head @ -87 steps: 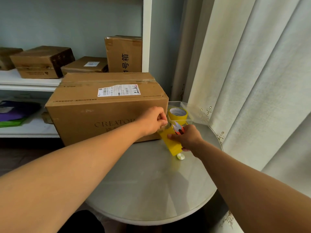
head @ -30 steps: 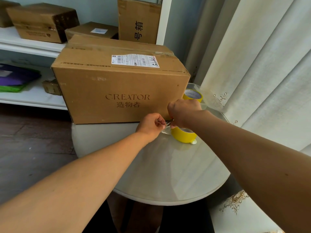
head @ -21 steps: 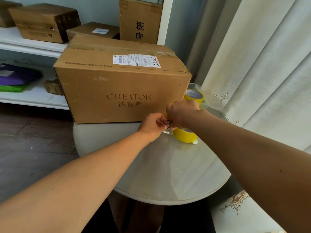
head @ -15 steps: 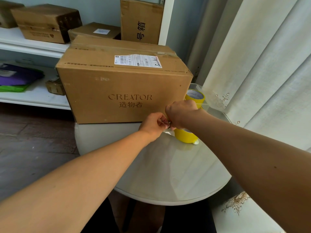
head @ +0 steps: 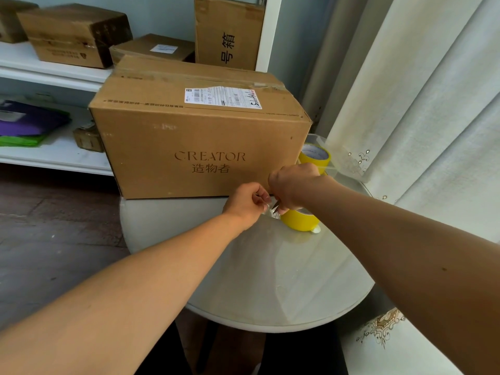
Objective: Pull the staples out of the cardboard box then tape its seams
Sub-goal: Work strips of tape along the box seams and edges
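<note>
The brown cardboard box printed with CREATOR [head: 200, 147] stands on the round glass-topped table [head: 270, 280], its top seam already under clear tape. Just in front of its lower right corner the left hand [head: 247, 203] pinches a clear strip of tape [head: 266, 209] between thumb and fingertips, while the right hand [head: 293, 185] is curled round something small with a pointed metal tip, probably little scissors, though the fist hides most of it. The yellow roll of tape [head: 299, 220] sits on the table touching the right hand; a second yellow roll [head: 315, 156] lies behind, beside the box. The risk from here is that the loose strip folds onto itself or sticks to the fingers if the pinch slackens during the cut.
</note>
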A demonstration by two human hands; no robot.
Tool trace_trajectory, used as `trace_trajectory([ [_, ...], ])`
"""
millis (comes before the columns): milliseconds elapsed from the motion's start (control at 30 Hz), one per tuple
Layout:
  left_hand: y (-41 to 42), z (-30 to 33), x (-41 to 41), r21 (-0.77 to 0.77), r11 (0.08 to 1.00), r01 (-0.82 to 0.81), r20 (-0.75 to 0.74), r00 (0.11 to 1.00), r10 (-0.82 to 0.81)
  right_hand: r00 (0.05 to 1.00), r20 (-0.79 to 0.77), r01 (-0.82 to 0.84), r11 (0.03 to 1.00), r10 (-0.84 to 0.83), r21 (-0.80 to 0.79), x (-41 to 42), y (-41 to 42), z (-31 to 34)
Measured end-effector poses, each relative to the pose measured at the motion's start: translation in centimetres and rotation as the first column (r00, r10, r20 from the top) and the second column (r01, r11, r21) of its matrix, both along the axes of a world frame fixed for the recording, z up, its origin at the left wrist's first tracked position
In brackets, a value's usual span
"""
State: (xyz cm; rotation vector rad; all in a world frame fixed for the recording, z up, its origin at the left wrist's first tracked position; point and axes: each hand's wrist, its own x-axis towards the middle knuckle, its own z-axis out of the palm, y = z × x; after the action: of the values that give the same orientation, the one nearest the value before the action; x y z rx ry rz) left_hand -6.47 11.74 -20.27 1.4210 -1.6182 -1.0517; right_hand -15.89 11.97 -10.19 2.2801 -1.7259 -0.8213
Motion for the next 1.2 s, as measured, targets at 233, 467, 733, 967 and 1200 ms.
trace_trajectory([
  [233,0.0,-0.2,0.1,0.009,1.000,-0.025,-0.016,1.000,0.026,0.998,-0.002,-0.055,0.998,0.055,-0.044,0.0,0.0,-0.6],
  [467,-0.1,-0.4,0.2,0.034,0.997,-0.074,-0.053,0.996,0.075,0.999,0.047,0.001,0.999,0.001,-0.035,-0.3,-0.2,0.5],
  [733,0.2,-0.5,0.1,0.046,0.995,-0.084,-0.053,0.995,0.086,0.996,0.091,0.014,0.992,-0.002,-0.127,-1.2,-0.1,1.3],
  [967,0.5,-0.4,0.5,0.042,0.996,-0.084,-0.037,0.996,0.086,0.991,-0.020,0.131,0.972,-0.129,0.193,-0.2,-0.5,-0.2],
  [1200,0.1,-0.4,0.5,0.043,0.996,-0.082,-0.007,0.997,0.083,0.993,0.111,0.046,0.998,-0.049,0.030,-0.5,1.1,-1.5],
])
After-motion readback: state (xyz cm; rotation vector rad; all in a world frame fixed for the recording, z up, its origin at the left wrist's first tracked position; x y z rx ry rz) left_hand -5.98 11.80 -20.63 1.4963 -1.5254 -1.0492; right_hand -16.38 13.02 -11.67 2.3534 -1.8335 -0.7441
